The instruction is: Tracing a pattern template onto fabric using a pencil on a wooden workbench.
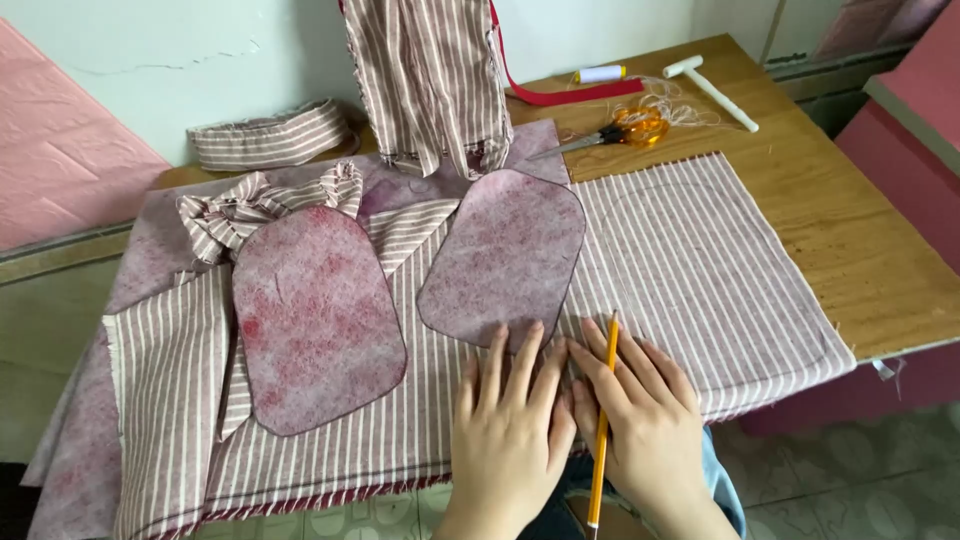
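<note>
My left hand (508,415) lies flat, released, pinning the thin, floppy felt piece (505,258) at its lower edge; my right hand (640,420) grasps the pencil (604,420).

Striped cloth (690,260): woven, matt, frayed at the edges. Two rounded patches (315,320): matt, fuzzy, mottled pink, probably felt-like interfacing, hard to tell. Table (850,230): wood-grain top, light satin sheen. Pencil (603,430): glossy orange paint. Scissors (610,132): metal blades, translucent orange plastic handles. Mallet (712,90): smooth white plastic.
</note>
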